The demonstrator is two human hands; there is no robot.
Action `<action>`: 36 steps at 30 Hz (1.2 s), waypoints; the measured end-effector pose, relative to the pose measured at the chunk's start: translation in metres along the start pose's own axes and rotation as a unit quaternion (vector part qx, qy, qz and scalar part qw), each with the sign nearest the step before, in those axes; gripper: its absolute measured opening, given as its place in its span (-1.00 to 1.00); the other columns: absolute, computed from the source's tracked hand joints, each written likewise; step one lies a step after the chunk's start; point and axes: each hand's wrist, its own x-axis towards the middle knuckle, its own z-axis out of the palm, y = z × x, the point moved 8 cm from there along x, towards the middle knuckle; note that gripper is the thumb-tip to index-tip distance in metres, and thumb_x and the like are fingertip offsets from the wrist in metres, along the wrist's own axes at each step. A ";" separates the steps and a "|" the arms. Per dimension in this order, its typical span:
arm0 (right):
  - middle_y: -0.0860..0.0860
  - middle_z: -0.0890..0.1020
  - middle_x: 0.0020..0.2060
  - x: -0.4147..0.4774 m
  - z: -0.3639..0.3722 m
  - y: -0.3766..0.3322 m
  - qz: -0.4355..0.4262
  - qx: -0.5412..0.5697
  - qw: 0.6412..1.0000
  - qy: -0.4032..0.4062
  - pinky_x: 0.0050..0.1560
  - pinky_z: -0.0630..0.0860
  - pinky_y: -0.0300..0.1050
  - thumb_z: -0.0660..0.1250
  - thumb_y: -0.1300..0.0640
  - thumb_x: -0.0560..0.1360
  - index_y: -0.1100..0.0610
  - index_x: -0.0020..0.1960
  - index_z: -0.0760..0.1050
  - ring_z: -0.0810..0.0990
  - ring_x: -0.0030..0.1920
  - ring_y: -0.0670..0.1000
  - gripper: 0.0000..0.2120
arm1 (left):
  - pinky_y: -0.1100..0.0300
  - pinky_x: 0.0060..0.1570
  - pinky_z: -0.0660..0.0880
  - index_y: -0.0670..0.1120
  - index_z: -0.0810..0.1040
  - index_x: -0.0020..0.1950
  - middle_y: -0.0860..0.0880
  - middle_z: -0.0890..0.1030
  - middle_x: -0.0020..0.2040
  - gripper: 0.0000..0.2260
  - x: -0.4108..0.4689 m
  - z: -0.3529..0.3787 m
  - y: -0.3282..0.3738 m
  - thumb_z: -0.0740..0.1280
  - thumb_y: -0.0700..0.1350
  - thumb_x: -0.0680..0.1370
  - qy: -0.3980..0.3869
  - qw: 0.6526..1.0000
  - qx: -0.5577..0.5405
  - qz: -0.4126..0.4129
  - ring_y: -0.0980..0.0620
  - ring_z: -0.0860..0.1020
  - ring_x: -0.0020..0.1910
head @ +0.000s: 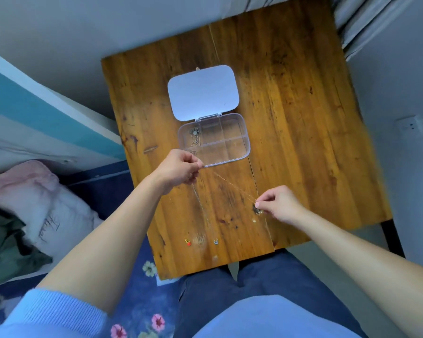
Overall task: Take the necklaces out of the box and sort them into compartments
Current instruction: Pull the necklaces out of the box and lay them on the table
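The left hand (178, 168) pinches one end of a thin chain (230, 182), just beside the box (244, 142); the right hand (280, 203) pinches the other end w/ a small pendant (257, 211), above the table (303, 118). The chain is probably very light, limp and tangles easily, so hold it at the ends. More chains lie in the box's left compartment.

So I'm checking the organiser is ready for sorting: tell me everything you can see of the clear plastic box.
The clear plastic box lies flat near the middle of the wooden table, its pale opaque lid hinged fully open and lying flat on the far side. Thin dividers split it into compartments. The far left compartment holds tangled chains; the others look empty. The left hand overlaps its near left corner; whether it touches is unclear.
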 end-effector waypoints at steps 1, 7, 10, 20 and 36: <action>-0.07 0.67 -0.21 -0.001 0.010 0.001 -0.006 -0.023 1.000 0.002 0.00 0.55 -0.06 0.45 0.13 0.47 0.02 -0.22 0.64 0.60 -0.12 -0.05 -0.90 | 0.26 -0.43 0.49 -0.29 0.60 -0.07 -0.16 0.54 -0.30 -0.88 0.000 -0.004 -0.008 0.34 -0.23 0.57 0.022 1.000 0.002 -0.005 -0.04 0.51 -0.39; -0.06 0.66 -0.11 -0.003 0.059 0.019 0.025 -0.088 0.996 0.023 0.01 0.52 -0.07 0.47 0.04 0.45 -0.01 -0.20 0.64 0.59 -0.02 -0.01 -0.93 | 0.21 -0.33 0.62 -0.35 0.58 -0.03 -0.21 0.59 -0.27 -0.93 0.011 0.008 -0.058 0.34 -0.41 0.50 0.102 0.970 -0.196 -0.099 -0.05 0.58 -0.42; -0.05 0.66 -0.19 -0.002 0.075 0.030 0.054 -0.112 0.992 0.030 -0.05 0.57 -0.05 0.50 0.01 0.41 -0.03 -0.28 0.58 0.61 -0.09 0.03 -0.86 | 0.23 -0.27 0.62 -0.30 0.57 -0.12 -0.20 0.60 -0.26 -0.92 0.022 0.033 -0.075 0.31 -0.43 0.51 0.111 0.942 -0.284 -0.143 -0.03 0.61 -0.38; -0.03 0.61 -0.21 -0.007 0.083 0.033 0.040 -0.223 0.972 0.054 -0.14 0.43 -0.13 0.41 -0.10 0.48 0.02 -0.17 0.55 0.56 -0.14 0.06 -0.81 | 0.19 -0.28 0.65 -0.36 0.57 0.05 -0.22 0.63 -0.13 -0.84 0.048 0.057 -0.076 0.32 -0.44 0.48 0.105 0.924 -0.334 -0.156 -0.08 0.64 -0.30; 0.03 0.70 -0.01 0.061 0.044 -0.200 -0.241 -0.285 0.922 0.105 -0.08 0.49 -0.08 0.30 0.10 0.49 0.00 0.05 0.65 0.62 0.04 0.11 -0.81 | 0.30 -0.49 0.53 -0.18 0.57 0.04 -0.10 0.59 -0.26 -0.88 0.028 -0.032 -0.074 0.31 -0.16 0.59 0.203 0.953 -0.223 -0.044 -0.02 0.58 -0.34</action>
